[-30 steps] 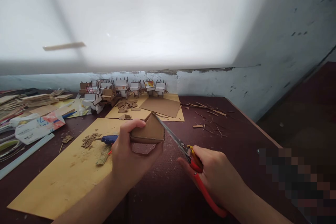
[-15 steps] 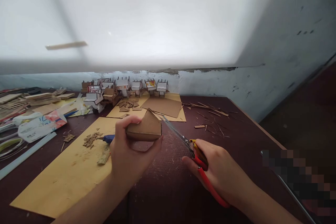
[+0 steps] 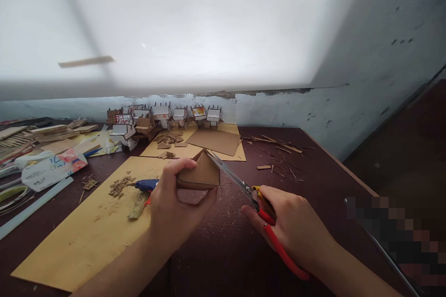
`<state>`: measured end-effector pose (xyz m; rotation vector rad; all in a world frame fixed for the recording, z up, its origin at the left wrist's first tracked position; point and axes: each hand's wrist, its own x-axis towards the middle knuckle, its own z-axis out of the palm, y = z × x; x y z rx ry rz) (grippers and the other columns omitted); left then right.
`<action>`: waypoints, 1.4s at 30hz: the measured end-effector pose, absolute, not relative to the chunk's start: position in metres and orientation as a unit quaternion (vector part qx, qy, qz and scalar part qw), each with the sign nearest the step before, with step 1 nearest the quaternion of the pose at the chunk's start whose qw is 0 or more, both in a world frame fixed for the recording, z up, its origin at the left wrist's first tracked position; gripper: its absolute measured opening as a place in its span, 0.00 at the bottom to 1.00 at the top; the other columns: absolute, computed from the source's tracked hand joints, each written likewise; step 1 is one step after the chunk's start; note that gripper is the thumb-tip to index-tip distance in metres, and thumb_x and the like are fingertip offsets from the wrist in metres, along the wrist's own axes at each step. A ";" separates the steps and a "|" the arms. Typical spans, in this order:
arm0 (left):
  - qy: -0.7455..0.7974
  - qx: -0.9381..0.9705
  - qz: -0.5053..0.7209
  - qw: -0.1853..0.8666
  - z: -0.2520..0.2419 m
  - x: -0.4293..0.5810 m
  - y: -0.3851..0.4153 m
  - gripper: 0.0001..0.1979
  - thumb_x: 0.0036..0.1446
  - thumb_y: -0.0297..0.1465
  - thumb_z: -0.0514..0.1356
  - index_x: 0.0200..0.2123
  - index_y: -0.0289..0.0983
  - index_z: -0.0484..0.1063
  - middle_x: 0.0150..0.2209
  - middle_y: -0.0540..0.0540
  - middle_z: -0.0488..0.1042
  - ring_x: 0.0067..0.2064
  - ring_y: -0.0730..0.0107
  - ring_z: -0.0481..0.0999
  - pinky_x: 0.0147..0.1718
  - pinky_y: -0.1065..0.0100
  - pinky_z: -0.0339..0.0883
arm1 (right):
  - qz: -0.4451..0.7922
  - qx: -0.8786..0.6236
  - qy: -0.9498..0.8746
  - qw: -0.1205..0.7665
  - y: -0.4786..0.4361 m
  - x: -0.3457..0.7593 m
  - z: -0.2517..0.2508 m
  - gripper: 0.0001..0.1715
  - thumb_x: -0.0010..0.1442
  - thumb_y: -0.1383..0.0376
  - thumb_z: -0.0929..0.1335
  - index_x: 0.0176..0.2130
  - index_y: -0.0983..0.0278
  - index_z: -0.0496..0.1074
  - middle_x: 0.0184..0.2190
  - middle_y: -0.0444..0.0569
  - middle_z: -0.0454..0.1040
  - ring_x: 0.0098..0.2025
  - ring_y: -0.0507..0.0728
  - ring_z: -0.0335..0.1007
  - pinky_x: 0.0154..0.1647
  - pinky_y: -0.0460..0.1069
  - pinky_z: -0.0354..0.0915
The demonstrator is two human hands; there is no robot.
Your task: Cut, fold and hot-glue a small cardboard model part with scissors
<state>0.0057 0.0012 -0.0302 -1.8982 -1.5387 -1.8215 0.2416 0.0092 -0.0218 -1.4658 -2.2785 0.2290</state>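
The right hand (image 3: 292, 227) is closed round the red-handled metal scissors (image 3: 258, 204), blades reaching up to the peaked edge of the small brown house-shaped cardboard piece (image 3: 200, 174). The left hand (image 3: 174, 204) pinches that piece above the dark maroon table (image 3: 226, 250). Behind lie a blue glue gun (image 3: 146, 185), a yellow-brown paper sheet (image 3: 87, 232) and little cardboard models (image 3: 163, 116).

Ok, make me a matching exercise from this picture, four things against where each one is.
Things:
1. cardboard piece
2. scissors
3. glue gun
4. small models

Places:
A. along the wall at the back
B. in the right hand
C. lying on the yellow sheet
D. in the left hand

Pairs: 1-D, 2-B, 3-C, 4-A
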 end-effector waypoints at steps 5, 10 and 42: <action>-0.518 -0.611 -0.595 0.067 -0.026 0.006 0.001 0.28 0.47 0.30 0.73 0.49 0.43 0.66 0.45 0.49 0.75 0.42 0.66 0.79 0.37 0.68 0.73 | 0.074 -0.527 -0.823 0.198 0.010 0.241 -0.022 0.28 0.64 0.46 0.69 0.26 0.57 0.54 0.21 0.40 0.65 0.21 0.54 0.56 0.25 0.49 0.49; -0.505 -0.635 -0.578 0.084 -0.021 0.006 0.001 0.29 0.47 0.30 0.73 0.49 0.43 0.66 0.44 0.49 0.76 0.40 0.67 0.79 0.37 0.68 0.72 | 0.087 -0.520 -0.827 0.198 0.009 0.243 -0.021 0.27 0.64 0.46 0.69 0.26 0.57 0.56 0.22 0.40 0.67 0.22 0.54 0.58 0.26 0.49 0.50; -0.469 -0.736 -0.486 -0.044 -0.014 0.010 -0.006 0.08 0.62 0.32 0.64 0.41 0.42 0.67 0.33 0.51 0.70 0.31 0.71 0.70 0.30 0.68 0.65 | 0.168 -0.556 -0.763 0.283 0.015 0.241 -0.028 0.32 0.68 0.43 0.63 0.22 0.58 0.56 0.16 0.40 0.62 0.18 0.52 0.56 0.20 0.48 0.51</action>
